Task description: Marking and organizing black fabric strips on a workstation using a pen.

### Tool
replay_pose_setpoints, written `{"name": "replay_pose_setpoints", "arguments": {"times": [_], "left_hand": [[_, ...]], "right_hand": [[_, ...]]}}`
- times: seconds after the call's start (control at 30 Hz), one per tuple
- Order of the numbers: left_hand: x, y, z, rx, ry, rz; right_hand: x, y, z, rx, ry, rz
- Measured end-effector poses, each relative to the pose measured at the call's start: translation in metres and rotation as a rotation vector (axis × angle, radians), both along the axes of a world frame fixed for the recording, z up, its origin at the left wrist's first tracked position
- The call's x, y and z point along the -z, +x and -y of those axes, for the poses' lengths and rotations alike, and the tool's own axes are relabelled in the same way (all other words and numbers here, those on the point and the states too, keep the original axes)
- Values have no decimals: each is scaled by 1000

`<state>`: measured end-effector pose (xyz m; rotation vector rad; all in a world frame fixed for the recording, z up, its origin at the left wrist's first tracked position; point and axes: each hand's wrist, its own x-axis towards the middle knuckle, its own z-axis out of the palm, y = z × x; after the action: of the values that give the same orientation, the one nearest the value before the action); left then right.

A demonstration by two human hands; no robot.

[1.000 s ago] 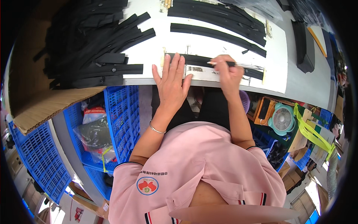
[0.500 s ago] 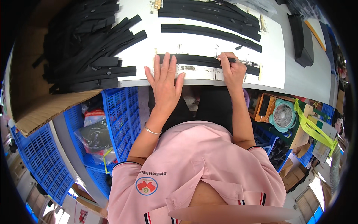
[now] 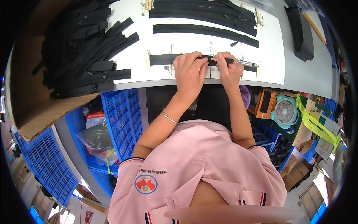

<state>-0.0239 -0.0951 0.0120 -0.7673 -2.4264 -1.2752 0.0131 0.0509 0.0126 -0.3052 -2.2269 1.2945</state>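
"So, what are the two hands doing?"

"Well, the right hand (image 3: 230,72) grips a pen (image 3: 242,63), its tip pointing left, toward the other hand. The left hand (image 3: 190,71) has its fingers bent over a black strip (image 3: 160,59), thumb and forefinger close together. Whether it pinches the strip or only presses on it, I can't tell."

"And where does that strip lie?"

"Flat on a white board (image 3: 171,42), near the front edge of the grey counter (image 3: 315,72). It runs left to right beneath both hands, with an end showing on either side."

"What else is up there?"

"Another strip (image 3: 205,33) lies by itself just beyond, and farther back there's a bunch of strips (image 3: 201,13) side by side. On the left, a big heap of black strips (image 3: 80,56) sits partly on the board, next to a cardboard box (image 3: 56,112). A long dark block (image 3: 299,33) stands well off to the right."

"And below the counter?"

"Blue crates (image 3: 123,123) on the left; on the right, a small green fan (image 3: 286,112) beside a phone (image 3: 265,103)."
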Motion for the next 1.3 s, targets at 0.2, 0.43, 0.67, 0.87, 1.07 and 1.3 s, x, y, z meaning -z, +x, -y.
{"name": "replay_pose_setpoints", "arguments": {"times": [0.2, 0.43, 0.67, 0.87, 1.07, 1.3], "left_hand": [[4, 0, -2, -14, -6, -18], [3, 0, -4, 0, -5, -27], [6, 1, -1, 19, -51, -34], [0, 6, -12, 23, -62, -20], [-6, 11, -68, 222, 22, -12], [3, 14, -95, 283, 3, -20]], "right_hand": [[0, -2, -4, -135, 38, -58], [4, -2, -7, -147, 130, -69], [-17, 34, -41, 20, -309, -48], [-8, 43, -86, 214, -227, 84], [-1, 41, -86, 173, -207, 68], [-2, 40, -87, 136, -95, 98]]}}
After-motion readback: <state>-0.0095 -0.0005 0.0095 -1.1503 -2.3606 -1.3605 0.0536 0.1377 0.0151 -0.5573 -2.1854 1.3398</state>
